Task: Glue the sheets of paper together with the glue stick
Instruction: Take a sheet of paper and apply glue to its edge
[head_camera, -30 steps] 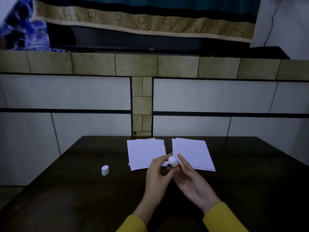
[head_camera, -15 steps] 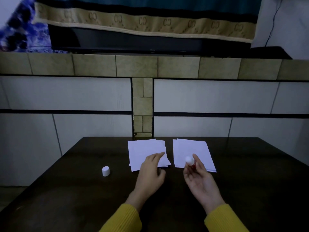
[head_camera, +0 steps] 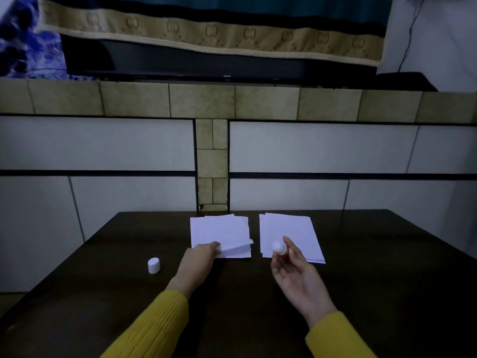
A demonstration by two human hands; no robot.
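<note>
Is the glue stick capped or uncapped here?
Uncapped: the right hand holds the glue stick, while its white cap stands apart on the table.

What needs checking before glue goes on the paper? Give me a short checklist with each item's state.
1. Cap off the glue stick: ok. The cap stands alone on the table, left of the papers.
2. Glue stick in grip: ok. The right hand holds the glue stick, white tip up.
3. Top sheet separated: ok. The left hand lifts a sheet's near edge off the left stack.
4. Right stack undisturbed: ok, flat on the table.
5. Glue extended enough: cannot tell.
6. Tip on paper: not ok, it is held above the right stack.
</note>
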